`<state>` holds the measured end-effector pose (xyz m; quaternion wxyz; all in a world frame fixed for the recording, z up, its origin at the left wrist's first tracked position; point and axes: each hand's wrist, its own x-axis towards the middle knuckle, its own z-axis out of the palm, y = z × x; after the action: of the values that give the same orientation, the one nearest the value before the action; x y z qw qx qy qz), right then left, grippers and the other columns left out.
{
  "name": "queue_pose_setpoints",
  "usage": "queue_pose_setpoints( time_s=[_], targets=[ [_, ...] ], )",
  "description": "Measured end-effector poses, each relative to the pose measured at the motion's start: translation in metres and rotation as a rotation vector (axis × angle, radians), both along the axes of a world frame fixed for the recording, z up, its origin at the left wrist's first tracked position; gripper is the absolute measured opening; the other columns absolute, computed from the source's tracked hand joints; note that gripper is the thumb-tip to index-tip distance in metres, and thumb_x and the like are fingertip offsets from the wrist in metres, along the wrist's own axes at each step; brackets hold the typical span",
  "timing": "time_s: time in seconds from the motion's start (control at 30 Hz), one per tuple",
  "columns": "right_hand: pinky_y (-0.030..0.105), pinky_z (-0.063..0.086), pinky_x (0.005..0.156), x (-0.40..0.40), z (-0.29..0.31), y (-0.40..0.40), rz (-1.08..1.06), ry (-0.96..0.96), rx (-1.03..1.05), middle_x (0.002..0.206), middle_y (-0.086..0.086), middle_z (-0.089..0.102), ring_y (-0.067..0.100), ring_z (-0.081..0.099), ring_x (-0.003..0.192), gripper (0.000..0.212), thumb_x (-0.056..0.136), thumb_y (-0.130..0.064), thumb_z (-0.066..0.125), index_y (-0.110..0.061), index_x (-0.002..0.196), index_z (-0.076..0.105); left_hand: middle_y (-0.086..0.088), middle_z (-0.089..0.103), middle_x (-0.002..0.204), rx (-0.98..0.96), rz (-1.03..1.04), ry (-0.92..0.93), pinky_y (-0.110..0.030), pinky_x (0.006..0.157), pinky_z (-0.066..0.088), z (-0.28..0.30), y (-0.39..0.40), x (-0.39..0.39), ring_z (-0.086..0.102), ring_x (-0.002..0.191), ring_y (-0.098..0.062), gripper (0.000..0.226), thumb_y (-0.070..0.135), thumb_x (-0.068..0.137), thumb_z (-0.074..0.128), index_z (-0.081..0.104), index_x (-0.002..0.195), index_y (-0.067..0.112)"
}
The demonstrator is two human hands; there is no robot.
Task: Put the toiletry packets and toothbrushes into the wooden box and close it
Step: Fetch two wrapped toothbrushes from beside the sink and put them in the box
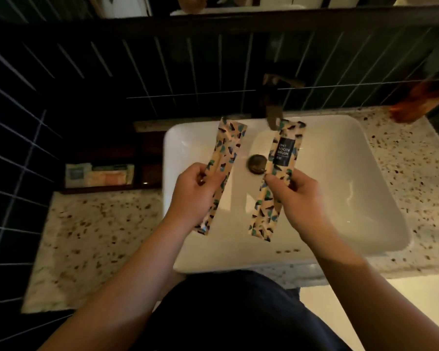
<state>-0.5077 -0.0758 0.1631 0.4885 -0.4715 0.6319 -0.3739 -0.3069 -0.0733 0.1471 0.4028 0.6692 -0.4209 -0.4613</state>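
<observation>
Over the white sink I hold two long patterned toothbrush packets, one in each hand. My left hand [195,193] grips the left toothbrush packet [226,150] near its middle. My right hand [297,198] pinches the right toothbrush packet [281,153], whose dark label reads "tooth brush". The dark wooden box [137,158] stands open on the counter to the left of the sink, against the tiled wall. Several toiletry packets [99,173] lie in its front compartment.
The white rectangular sink [340,173] fills the centre, with a round drain [257,163] and a bronze tap [274,107] behind it. Speckled terrazzo counter [91,236] extends on both sides. An orange object [416,102] hangs at the far right. Dark tiles line the wall.
</observation>
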Motion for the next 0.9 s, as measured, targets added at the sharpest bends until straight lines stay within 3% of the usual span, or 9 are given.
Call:
queue_pose_setpoints(
  time_s=[0.1, 0.17, 0.23, 0.33, 0.4, 0.5, 0.57, 0.67, 0.9],
  targets=[
    [0.033, 0.059, 0.069, 0.064, 0.003, 0.010, 0.016, -0.003, 0.014, 0.083, -0.008, 0.079, 0.012, 0.075, 0.076, 0.008, 0.093, -0.023, 0.067, -0.029, 0.090, 0.072, 0.006, 0.072, 0.079, -0.030, 0.020, -0.012, -0.023, 0.061, 0.053, 0.004, 0.014, 0.066, 0.069, 0.069, -0.005, 0.013, 0.024, 0.094, 0.070, 0.066, 0.087, 0.014],
    [0.039, 0.061, 0.074, 0.099, 0.006, 0.014, 0.037, 0.000, 0.011, 0.085, -0.003, 0.079, 0.018, 0.076, 0.080, 0.009, 0.093, -0.022, 0.067, -0.029, 0.089, 0.072, 0.019, 0.065, 0.064, -0.034, 0.007, -0.034, -0.012, 0.052, 0.044, 0.008, 0.022, 0.104, 0.059, 0.055, 0.004, 0.016, 0.021, 0.096, 0.068, 0.063, 0.081, 0.018],
    [0.039, 0.061, 0.075, 0.132, 0.010, 0.014, 0.079, 0.022, -0.001, 0.086, -0.001, 0.079, 0.019, 0.075, 0.081, 0.010, 0.093, -0.022, 0.067, -0.030, 0.090, 0.071, 0.016, 0.057, 0.059, -0.015, 0.001, -0.074, -0.013, 0.049, 0.039, 0.006, 0.026, 0.141, 0.050, 0.048, 0.004, 0.021, 0.021, 0.097, 0.066, 0.058, 0.078, 0.022],
    [0.032, 0.061, 0.072, 0.172, 0.014, 0.007, 0.166, 0.061, -0.027, 0.088, -0.005, 0.078, 0.009, 0.075, 0.078, 0.008, 0.094, -0.023, 0.067, -0.030, 0.096, 0.070, 0.009, 0.049, 0.067, 0.043, 0.019, -0.186, -0.017, 0.044, 0.036, -0.003, 0.026, 0.191, 0.045, 0.046, -0.001, 0.013, 0.023, 0.098, 0.064, 0.059, 0.087, 0.022],
    [0.028, 0.060, 0.069, 0.194, 0.015, -0.001, 0.205, 0.105, -0.048, 0.086, -0.009, 0.077, 0.006, 0.074, 0.077, 0.007, 0.094, -0.025, 0.067, -0.031, 0.095, 0.069, 0.006, 0.054, 0.072, 0.072, 0.019, -0.326, -0.022, 0.047, 0.036, -0.011, 0.021, 0.218, 0.048, 0.053, -0.006, 0.004, 0.023, 0.100, 0.061, 0.062, 0.099, 0.020],
    [0.033, 0.060, 0.072, 0.223, 0.017, -0.015, 0.250, 0.171, -0.063, 0.086, -0.009, 0.075, 0.008, 0.073, 0.079, 0.005, 0.094, -0.027, 0.065, -0.030, 0.093, 0.068, 0.002, 0.064, 0.091, 0.123, 0.014, -0.488, -0.034, 0.056, 0.046, -0.024, 0.007, 0.248, 0.056, 0.065, -0.018, 0.014, 0.021, 0.101, 0.057, 0.061, 0.115, 0.017],
    [0.042, 0.061, 0.078, 0.239, 0.014, -0.025, 0.273, 0.192, -0.060, 0.090, -0.004, 0.076, 0.015, 0.073, 0.084, 0.009, 0.095, -0.027, 0.064, -0.023, 0.099, 0.071, 0.002, 0.063, 0.109, 0.149, 0.024, -0.570, -0.042, 0.076, 0.054, -0.034, -0.007, 0.264, 0.060, 0.087, -0.023, 0.025, 0.020, 0.100, 0.059, 0.060, 0.125, 0.018],
    [0.049, 0.061, 0.078, 0.262, 0.010, -0.045, 0.302, 0.232, -0.050, 0.092, 0.000, 0.076, 0.018, 0.073, 0.085, 0.017, 0.095, -0.031, 0.063, -0.019, 0.104, 0.071, -0.003, 0.066, 0.117, 0.163, 0.029, -0.673, -0.049, 0.099, 0.045, -0.048, -0.030, 0.282, 0.055, 0.112, -0.031, 0.029, 0.023, 0.097, 0.061, 0.062, 0.126, 0.023],
    [0.047, 0.060, 0.079, 0.300, -0.007, -0.089, 0.329, 0.272, -0.030, 0.089, -0.004, 0.074, 0.015, 0.071, 0.085, 0.006, 0.095, -0.032, 0.063, -0.029, 0.095, 0.068, -0.003, 0.067, 0.116, 0.168, 0.011, -0.947, -0.046, 0.096, 0.038, -0.076, -0.089, 0.309, 0.051, 0.115, -0.033, 0.024, 0.023, 0.095, 0.064, 0.065, 0.119, 0.025]
  ],
)
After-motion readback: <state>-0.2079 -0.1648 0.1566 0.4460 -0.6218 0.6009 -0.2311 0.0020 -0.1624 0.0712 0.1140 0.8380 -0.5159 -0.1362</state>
